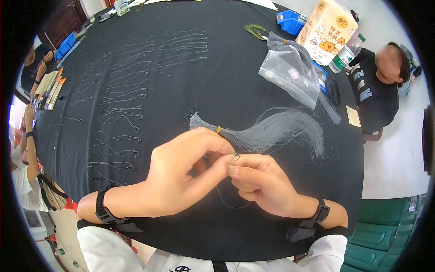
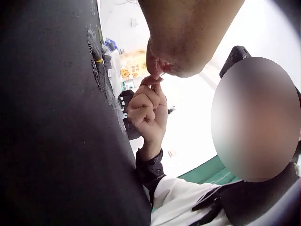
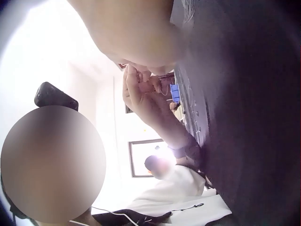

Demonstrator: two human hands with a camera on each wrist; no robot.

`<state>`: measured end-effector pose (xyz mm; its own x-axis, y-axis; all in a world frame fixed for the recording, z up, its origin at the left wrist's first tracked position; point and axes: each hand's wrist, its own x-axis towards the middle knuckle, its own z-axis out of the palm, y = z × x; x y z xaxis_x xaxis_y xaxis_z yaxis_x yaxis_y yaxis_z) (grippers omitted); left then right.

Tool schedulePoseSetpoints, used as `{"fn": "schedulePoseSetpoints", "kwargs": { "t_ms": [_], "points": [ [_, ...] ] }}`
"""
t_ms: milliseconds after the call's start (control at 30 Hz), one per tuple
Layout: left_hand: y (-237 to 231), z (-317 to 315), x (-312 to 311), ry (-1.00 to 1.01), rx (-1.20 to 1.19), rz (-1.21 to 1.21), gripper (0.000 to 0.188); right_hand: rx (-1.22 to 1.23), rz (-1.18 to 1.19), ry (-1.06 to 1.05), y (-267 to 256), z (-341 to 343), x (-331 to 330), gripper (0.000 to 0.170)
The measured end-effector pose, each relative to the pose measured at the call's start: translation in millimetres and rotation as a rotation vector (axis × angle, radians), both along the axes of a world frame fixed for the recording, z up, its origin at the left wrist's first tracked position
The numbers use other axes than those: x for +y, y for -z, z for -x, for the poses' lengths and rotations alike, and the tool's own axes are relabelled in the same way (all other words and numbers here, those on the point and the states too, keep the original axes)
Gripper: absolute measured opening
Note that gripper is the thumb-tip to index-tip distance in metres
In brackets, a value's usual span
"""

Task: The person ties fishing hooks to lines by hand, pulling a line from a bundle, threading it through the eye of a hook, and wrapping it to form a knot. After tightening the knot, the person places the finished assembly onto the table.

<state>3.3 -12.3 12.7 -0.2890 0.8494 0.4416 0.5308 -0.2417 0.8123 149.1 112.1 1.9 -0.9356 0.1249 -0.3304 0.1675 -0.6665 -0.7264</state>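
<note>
The left hand (image 1: 174, 170) pinches the end of a fine grey thread (image 1: 235, 208) between thumb and forefinger. The right hand (image 1: 267, 186) meets it fingertip to fingertip, its thumb and forefinger pinching the same end and its other fingers curled toward the palm. A small dark piece (image 1: 236, 157) shows at the meeting point, mostly hidden by the fingers; what it is cannot be told. The rest of the thread hangs in a slack curve below both hands, on the near side of the thread bundle (image 1: 272, 131).

That bundle lies on the black surface (image 1: 226, 81), bound near its left end by a yellow tie (image 1: 219, 129). Left of the bundle, looped threads (image 1: 144, 96) lie in rows. Beyond the bundle and to its right are a clear plastic bag (image 1: 290, 75), a tissue pack (image 1: 328, 34), a blue tray (image 1: 290, 22) and a bottle (image 1: 346, 54). A small card (image 1: 353, 116) lies right of the bundle, and past it sits a person (image 1: 378, 90) in black.
</note>
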Motion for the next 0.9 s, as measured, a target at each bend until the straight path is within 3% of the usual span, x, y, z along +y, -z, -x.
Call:
{"fn": "schedulePoseSetpoints", "kwargs": {
  "t_ms": [167,267,367,467,700,900],
  "points": [
    [1,-2,3,-0.106,0.326,-0.133,0.015,0.032,-0.412,0.088,-7,-3,-8,0.017],
    [1,-3,4,-0.116,0.388,-0.168,0.017,0.103,-0.86,0.138,-4,-8,-11,0.01],
    [-1,-2,4,-0.106,0.463,-0.163,0.019,0.394,-1.439,0.225,-5,-7,-5,0.016],
    [5,2,9,-0.065,0.527,-0.256,0.022,0.478,-1.636,0.26,-12,-9,0,0.024],
    [5,2,9,0.051,0.48,-0.257,0.027,0.481,-1.81,0.315,-21,-7,18,0.026],
    [2,1,7,0.103,0.398,-0.249,0.025,0.447,-1.608,0.288,-12,-2,26,0.019]
  ]
}}
